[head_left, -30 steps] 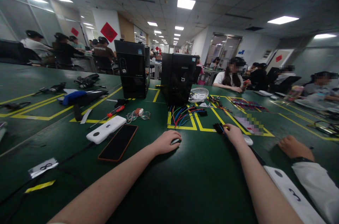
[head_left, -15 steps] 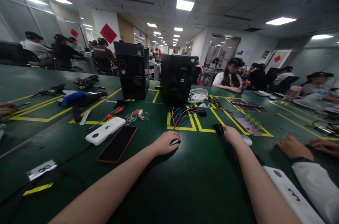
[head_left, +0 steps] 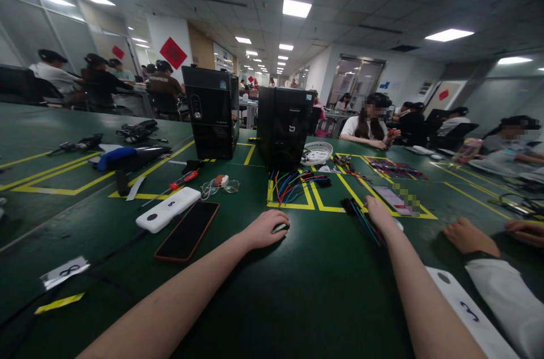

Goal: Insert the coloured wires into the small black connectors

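My left hand (head_left: 267,229) rests on the green table (head_left: 306,296), fingers curled together round a small pale thing (head_left: 279,227) that I cannot make out. Farther right, my right hand (head_left: 377,213) is low over the table, just beside a bundle of coloured cables (head_left: 369,225) with a black connector (head_left: 349,206) at its end. The fingers of that hand are partly hidden and look off the bundle, which lies to their left and runs back toward the wrist. More coloured cables (head_left: 291,186) lie fanned out in a yellow-taped square ahead.
Two black computer cases (head_left: 212,121) stand at the back. On the left are a phone (head_left: 188,231), a white power bank (head_left: 169,210), glasses (head_left: 221,186) and a red-handled screwdriver (head_left: 183,179). A white basket (head_left: 317,153) sits behind. A neighbour's hand (head_left: 471,239) lies at right.
My right hand has come off the cable bundle and shifted slightly right. The bundle now lies in the open beside it. My left hand stays in place.
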Available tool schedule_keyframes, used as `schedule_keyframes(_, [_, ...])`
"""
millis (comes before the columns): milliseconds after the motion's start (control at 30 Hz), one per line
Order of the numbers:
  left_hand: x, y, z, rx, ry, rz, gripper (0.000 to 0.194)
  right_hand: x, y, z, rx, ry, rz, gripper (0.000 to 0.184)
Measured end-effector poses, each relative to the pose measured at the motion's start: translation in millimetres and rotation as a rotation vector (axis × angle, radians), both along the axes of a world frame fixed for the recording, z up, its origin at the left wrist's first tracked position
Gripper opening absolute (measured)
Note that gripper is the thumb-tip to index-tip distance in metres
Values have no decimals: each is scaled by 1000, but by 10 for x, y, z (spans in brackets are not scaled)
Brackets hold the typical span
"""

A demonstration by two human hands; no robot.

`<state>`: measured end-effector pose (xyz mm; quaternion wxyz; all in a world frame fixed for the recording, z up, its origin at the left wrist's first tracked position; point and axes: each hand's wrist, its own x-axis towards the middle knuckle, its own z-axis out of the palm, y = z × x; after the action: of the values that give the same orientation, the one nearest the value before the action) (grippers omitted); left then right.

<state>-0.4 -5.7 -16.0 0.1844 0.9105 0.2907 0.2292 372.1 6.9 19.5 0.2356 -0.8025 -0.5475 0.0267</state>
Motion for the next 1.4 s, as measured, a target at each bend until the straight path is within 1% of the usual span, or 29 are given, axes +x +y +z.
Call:
schedule_keyframes(100, [-1,-2,1,3,0,-2,24,8,11,-13,38,15,-7,41])
schedule_keyframes(233, [3,1,-3,21,-10,-5,24,-11,-5,-71,152,46,11,39])
schedule_keyframes(367, [1,8,-12,23,-16,-5,23,-34,0,-124,191,-80,0,33])
schedule_keyframes(467, [-8,7,-10,12,-16,-6,23,-36,56,-131,125,-185,7,30])
schedule_keyframes(600, [-20,6,-1,-3,-21,-6,23,-12,143,-127,32,-267,2,32])
schedule_keyframes(733, [-26,7,7,-11,-25,-1,23,23,179,-133,20,-311,-36,33])
schedule_keyframes(1033, [-26,-4,16,0,-14,11,23,31,279,-199,-38,-411,30,33])
schedule_keyframes(1233, [-24,1,11,9,-10,6,23,43,286,-223,-8,-402,73,33])
schedule_keyframes(1400, [-28,4,19,3,-6,-5,23,43,306,-201,-88,-443,117,34])
